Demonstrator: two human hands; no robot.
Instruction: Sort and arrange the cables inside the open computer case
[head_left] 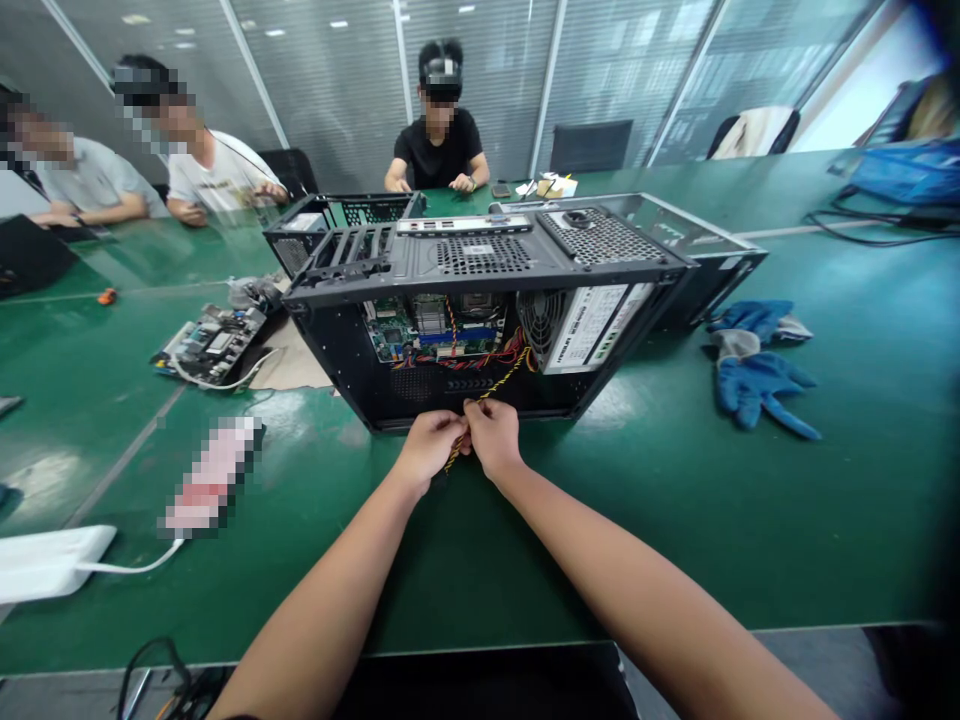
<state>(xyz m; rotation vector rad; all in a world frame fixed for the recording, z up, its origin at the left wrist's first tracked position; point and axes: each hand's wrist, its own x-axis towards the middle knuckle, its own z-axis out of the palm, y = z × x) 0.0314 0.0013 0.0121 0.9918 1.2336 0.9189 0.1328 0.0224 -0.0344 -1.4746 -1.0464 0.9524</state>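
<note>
Green surface carries an open computer case. At its near lower edge, the left hand and right hand meet, each grip pinched closed on a yellow-and-black cable that runs from inside the case, though the exact hold is partly hidden. Blue gloves lie right of the case, a circuit board left.

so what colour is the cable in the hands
The cable is yellow and black, in a twisted, striped pattern; the head view shows it.
</note>
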